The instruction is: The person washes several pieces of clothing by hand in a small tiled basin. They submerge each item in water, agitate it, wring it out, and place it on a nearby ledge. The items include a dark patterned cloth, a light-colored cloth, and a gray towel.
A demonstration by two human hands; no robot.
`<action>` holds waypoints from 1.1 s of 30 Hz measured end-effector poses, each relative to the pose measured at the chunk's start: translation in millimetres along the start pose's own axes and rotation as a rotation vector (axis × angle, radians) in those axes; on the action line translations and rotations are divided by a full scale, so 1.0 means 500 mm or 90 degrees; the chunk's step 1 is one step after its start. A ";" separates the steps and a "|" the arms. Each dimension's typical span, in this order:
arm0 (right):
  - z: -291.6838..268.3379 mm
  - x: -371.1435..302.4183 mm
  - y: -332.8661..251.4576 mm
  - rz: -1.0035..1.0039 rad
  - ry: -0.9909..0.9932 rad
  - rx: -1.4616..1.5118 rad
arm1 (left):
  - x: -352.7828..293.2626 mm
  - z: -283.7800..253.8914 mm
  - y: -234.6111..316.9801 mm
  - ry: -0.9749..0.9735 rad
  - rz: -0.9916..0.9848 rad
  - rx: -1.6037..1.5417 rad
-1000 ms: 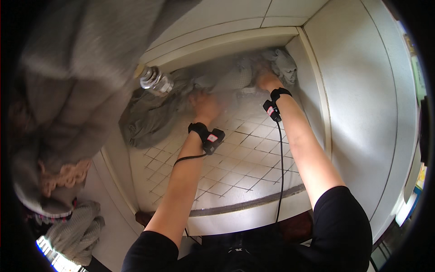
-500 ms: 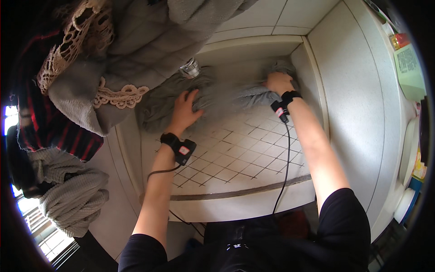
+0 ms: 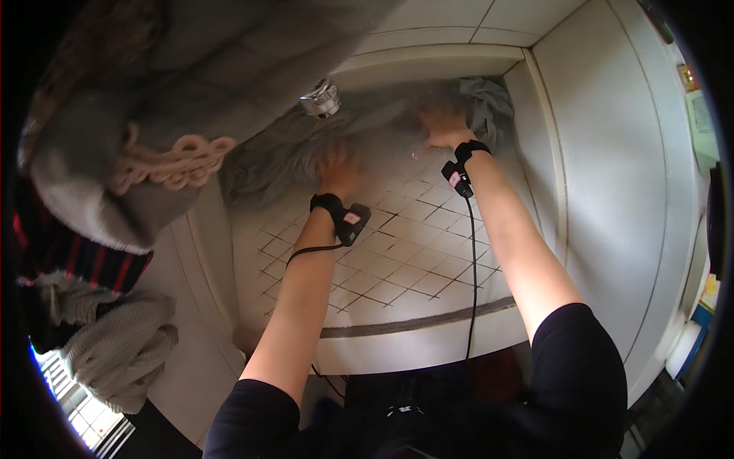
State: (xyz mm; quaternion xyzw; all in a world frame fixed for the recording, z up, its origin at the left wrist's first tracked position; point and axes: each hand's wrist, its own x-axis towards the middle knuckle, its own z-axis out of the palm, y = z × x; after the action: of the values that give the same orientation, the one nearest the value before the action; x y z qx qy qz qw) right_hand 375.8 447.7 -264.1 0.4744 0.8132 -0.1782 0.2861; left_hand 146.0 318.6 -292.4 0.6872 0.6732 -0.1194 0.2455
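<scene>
A wet grey cloth [image 3: 264,161] lies bunched along the back of a white sink [image 3: 428,340]. My left hand [image 3: 339,170] presses on the middle of it, fingers stretched forward and apart, slightly blurred. Farther right, my right hand [image 3: 446,126] lies against the cloth near its right-hand bunch, the fingers spread and pointing left; their tips are hazy. Neither hand is closed round the fabric. Each wrist wears a black strap with a small cabled device. A metal faucet [image 3: 321,99] hangs above the cloth between my hands and the back wall.
Crossed grooves mark the sink's sloped washboard floor [image 3: 397,260]. Grey fabric with pink lace trim [image 3: 172,162] hangs close at upper left, above a red-and-black striped garment [image 3: 92,256] and a ribbed grey one [image 3: 118,344]. Tiled wall [image 3: 604,153] rises at right, with containers beyond.
My left hand has shifted right along the cloth. My right hand has moved left and let go of the cloth's right end, its fingers now spread. The view has shifted slightly.
</scene>
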 end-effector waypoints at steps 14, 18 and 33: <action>0.059 -0.257 -0.073 0.009 0.144 0.264 | -0.313 -0.027 0.060 0.041 0.110 -0.243; -0.043 -0.376 -0.103 -0.041 0.347 0.510 | -0.404 -0.085 0.065 0.127 0.132 -0.296; -0.520 -0.765 -0.328 -0.658 0.357 1.245 | -0.472 -0.294 0.160 0.526 0.341 -0.598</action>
State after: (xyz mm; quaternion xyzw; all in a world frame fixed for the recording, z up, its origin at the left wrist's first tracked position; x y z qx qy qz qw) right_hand 303.0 257.7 182.5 0.1255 0.4590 -0.7196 -0.5057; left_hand 184.8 189.2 -36.5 0.6400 0.4986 0.5229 0.2615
